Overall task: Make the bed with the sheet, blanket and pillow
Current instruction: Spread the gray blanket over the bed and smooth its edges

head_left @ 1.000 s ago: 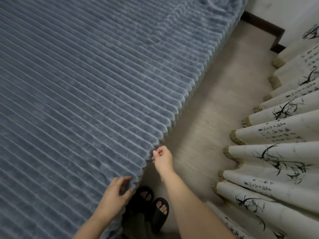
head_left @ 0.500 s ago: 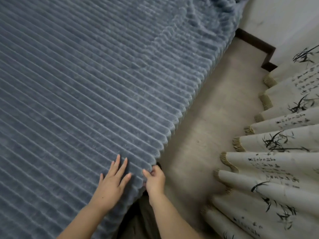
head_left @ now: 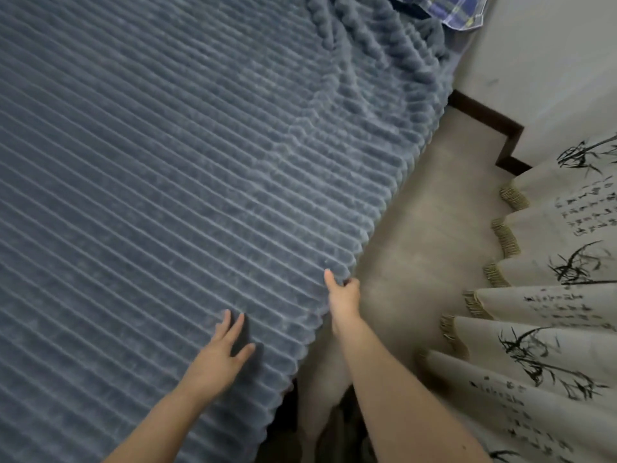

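1. Across most of the frame, left and centre, a ribbed grey blanket [head_left: 167,162] covers the bed, smooth there and rumpled into folds at upper right
2. Left hand [head_left: 217,360] lies flat on the blanket at lower centre, fingers [head_left: 233,325] straight and spread
3. Right hand [head_left: 344,297] grips the blanket's edge just beside it, thumb on top, fingers curled under
4. Plaid cloth [head_left: 457,11] shows at the top right, past the folds
5. Curtain [head_left: 551,312] with ink drawings hangs at right, over the floor [head_left: 417,235]
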`<control>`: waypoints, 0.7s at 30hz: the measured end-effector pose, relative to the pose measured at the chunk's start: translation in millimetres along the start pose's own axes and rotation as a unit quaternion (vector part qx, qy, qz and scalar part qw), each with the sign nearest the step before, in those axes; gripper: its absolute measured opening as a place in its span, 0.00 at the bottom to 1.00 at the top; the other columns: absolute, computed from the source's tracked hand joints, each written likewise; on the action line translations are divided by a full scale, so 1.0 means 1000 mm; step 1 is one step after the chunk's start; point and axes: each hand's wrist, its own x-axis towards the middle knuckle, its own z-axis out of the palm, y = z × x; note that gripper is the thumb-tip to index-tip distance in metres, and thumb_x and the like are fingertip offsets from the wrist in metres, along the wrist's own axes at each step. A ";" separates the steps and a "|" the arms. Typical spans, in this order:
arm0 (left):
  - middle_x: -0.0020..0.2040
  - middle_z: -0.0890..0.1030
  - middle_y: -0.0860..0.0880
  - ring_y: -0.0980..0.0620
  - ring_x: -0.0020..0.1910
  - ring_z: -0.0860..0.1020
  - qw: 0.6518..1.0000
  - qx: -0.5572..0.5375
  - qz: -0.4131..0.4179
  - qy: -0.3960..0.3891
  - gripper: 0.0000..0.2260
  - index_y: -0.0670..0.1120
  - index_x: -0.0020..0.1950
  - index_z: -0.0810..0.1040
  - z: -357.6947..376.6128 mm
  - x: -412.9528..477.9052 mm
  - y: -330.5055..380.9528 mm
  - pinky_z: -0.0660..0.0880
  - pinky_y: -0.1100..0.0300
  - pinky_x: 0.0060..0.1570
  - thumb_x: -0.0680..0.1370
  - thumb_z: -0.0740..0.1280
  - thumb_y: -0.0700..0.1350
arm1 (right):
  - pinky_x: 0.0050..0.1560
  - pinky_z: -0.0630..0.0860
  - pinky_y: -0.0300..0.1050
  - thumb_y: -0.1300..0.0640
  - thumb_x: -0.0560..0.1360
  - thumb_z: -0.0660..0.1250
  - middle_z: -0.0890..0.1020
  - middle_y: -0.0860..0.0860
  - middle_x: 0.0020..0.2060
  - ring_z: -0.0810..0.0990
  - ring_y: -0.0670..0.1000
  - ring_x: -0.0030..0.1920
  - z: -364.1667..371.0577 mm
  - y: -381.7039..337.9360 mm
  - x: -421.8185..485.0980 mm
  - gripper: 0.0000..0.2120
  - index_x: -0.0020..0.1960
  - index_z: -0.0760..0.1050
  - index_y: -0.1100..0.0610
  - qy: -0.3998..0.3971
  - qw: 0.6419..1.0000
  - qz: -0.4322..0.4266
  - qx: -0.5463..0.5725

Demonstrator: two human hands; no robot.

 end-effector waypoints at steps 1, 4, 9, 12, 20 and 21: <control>0.78 0.42 0.59 0.56 0.77 0.52 1.000 0.002 0.006 -0.018 0.31 0.60 0.78 0.49 0.003 0.005 0.010 0.56 0.58 0.74 0.79 0.61 0.59 | 0.53 0.79 0.54 0.52 0.75 0.70 0.79 0.54 0.51 0.80 0.57 0.51 -0.002 -0.011 0.010 0.16 0.57 0.70 0.58 0.016 1.000 -0.011 -0.013; 0.78 0.45 0.58 0.57 0.77 0.54 0.999 -0.006 0.009 -0.041 0.32 0.58 0.78 0.51 0.011 0.019 0.042 0.55 0.61 0.73 0.79 0.62 0.58 | 0.45 0.76 0.47 0.57 0.76 0.69 0.80 0.55 0.44 0.80 0.57 0.46 -0.014 -0.029 0.025 0.08 0.45 0.70 0.58 0.009 0.997 -0.020 -0.072; 0.76 0.44 0.66 0.63 0.75 0.56 0.998 -0.004 0.064 0.009 0.30 0.60 0.78 0.50 0.012 0.034 0.092 0.59 0.66 0.71 0.80 0.62 0.54 | 0.44 0.74 0.47 0.60 0.73 0.72 0.76 0.55 0.36 0.75 0.52 0.38 -0.050 -0.034 0.021 0.10 0.39 0.71 0.59 -0.053 0.998 -0.037 -0.014; 0.77 0.40 0.62 0.61 0.76 0.53 0.998 0.022 0.051 0.020 0.31 0.60 0.78 0.49 0.012 0.048 0.124 0.58 0.64 0.72 0.80 0.62 0.54 | 0.43 0.72 0.44 0.61 0.73 0.72 0.75 0.55 0.35 0.74 0.51 0.37 -0.066 -0.031 0.029 0.11 0.37 0.70 0.58 -0.079 0.993 -0.023 -0.087; 0.78 0.42 0.59 0.55 0.78 0.51 0.998 -0.005 -0.020 0.052 0.32 0.58 0.78 0.47 0.023 0.115 0.234 0.58 0.58 0.74 0.80 0.61 0.56 | 0.61 0.77 0.55 0.57 0.75 0.70 0.80 0.56 0.57 0.80 0.57 0.57 -0.070 -0.173 0.122 0.21 0.66 0.68 0.58 -0.143 0.985 -0.044 -0.088; 0.78 0.42 0.60 0.56 0.77 0.52 0.998 -0.016 -0.019 0.051 0.32 0.59 0.78 0.47 0.026 0.124 0.248 0.59 0.59 0.73 0.79 0.61 0.56 | 0.61 0.76 0.54 0.56 0.75 0.70 0.79 0.55 0.59 0.79 0.55 0.59 -0.070 -0.197 0.138 0.24 0.68 0.67 0.58 -0.133 0.985 -0.058 -0.093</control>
